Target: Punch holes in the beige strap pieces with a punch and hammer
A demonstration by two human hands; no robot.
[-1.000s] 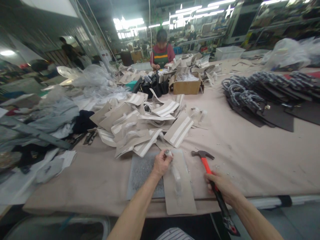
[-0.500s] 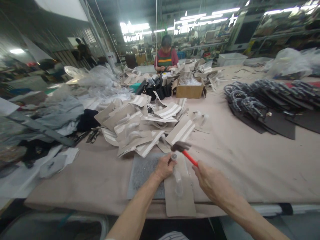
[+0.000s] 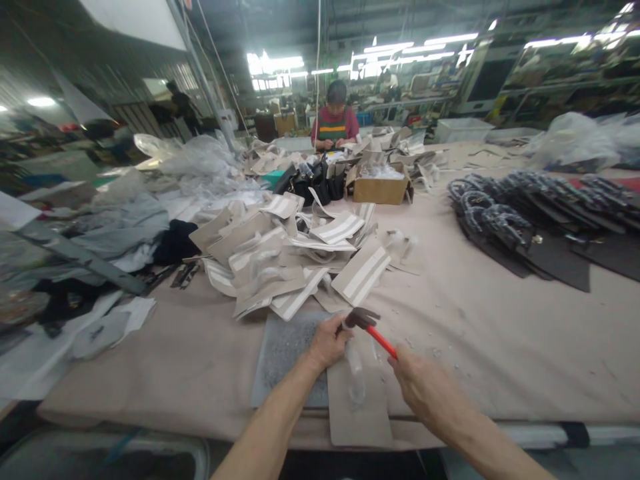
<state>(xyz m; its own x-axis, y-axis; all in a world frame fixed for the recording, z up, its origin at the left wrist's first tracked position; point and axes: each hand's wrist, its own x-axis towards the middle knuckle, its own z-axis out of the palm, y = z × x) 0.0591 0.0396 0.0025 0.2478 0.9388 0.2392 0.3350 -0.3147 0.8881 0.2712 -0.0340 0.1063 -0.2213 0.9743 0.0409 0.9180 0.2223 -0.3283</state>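
My right hand (image 3: 417, 380) is closed round the red handle of a claw hammer (image 3: 376, 333). The hammer's dark head is down at the top of a short metal punch (image 3: 345, 325), which my left hand (image 3: 327, 343) grips upright; the head and my fingers mostly hide it. Beneath lies a beige panel (image 3: 360, 423) with a plastic-wrapped handle (image 3: 356, 380) on it. Its near end hangs over the table edge. Part of the panel rests on a scuffed grey board (image 3: 280, 353), left of centre.
A heap of beige panels with white strips (image 3: 295, 260) lies just beyond my hands. Dark panels with wrapped handles (image 3: 530, 220) are stacked at right. Farther back stand a cardboard box (image 3: 380, 191) and black bags (image 3: 313, 183). A person (image 3: 336, 123) sits across the table.
The hammer head has come down from just above the punch onto its top. My left hand keeps its grip on the punch. The view has tilted slightly upward.
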